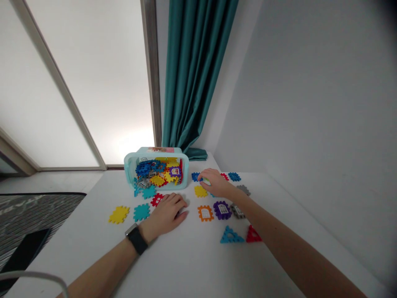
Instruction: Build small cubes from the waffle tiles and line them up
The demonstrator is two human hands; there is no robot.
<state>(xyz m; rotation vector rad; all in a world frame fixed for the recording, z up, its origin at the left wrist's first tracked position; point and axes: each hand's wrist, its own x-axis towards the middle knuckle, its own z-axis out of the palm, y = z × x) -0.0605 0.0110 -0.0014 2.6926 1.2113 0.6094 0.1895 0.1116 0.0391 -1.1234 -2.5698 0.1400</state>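
Your right hand [215, 183] was grasping a pale green piece [205, 181] just right of the tipped plastic bin [129, 167]; your left hand [166, 214] lay open before it.

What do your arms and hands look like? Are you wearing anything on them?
My left hand and right hand are bare, with no gloves or rings that I can see. Both forearms have no sleeves. My left wrist wears a black watch with a wide black strap and a silvery edge.
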